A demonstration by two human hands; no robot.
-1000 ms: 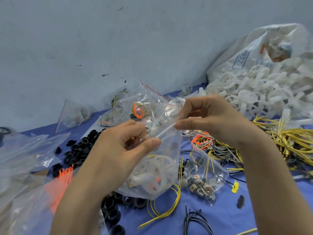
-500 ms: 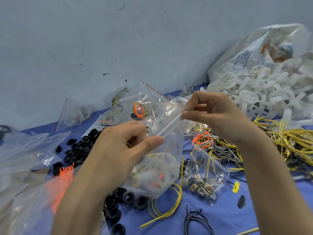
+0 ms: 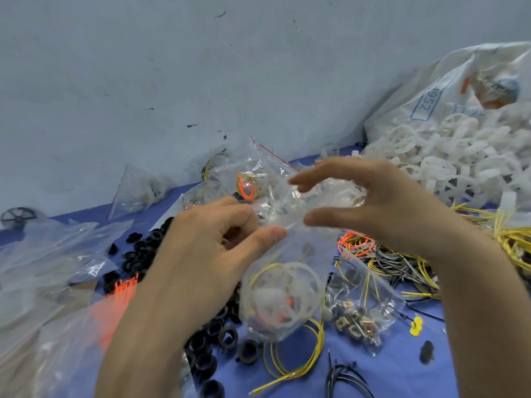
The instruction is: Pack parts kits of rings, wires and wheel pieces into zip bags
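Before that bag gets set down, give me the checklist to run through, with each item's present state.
1. Left hand pinches the zip bag at its top edge: ok.
2. Right hand open, fingers spread, no grip on the bag: ok.
3. White wheel piece inside the bag: ok.
4. Yellow wire inside the bag: ok.
5. One of the black rings inside the bag: cannot tell.
6. Zip closed along its whole length: cannot tell, blurred.
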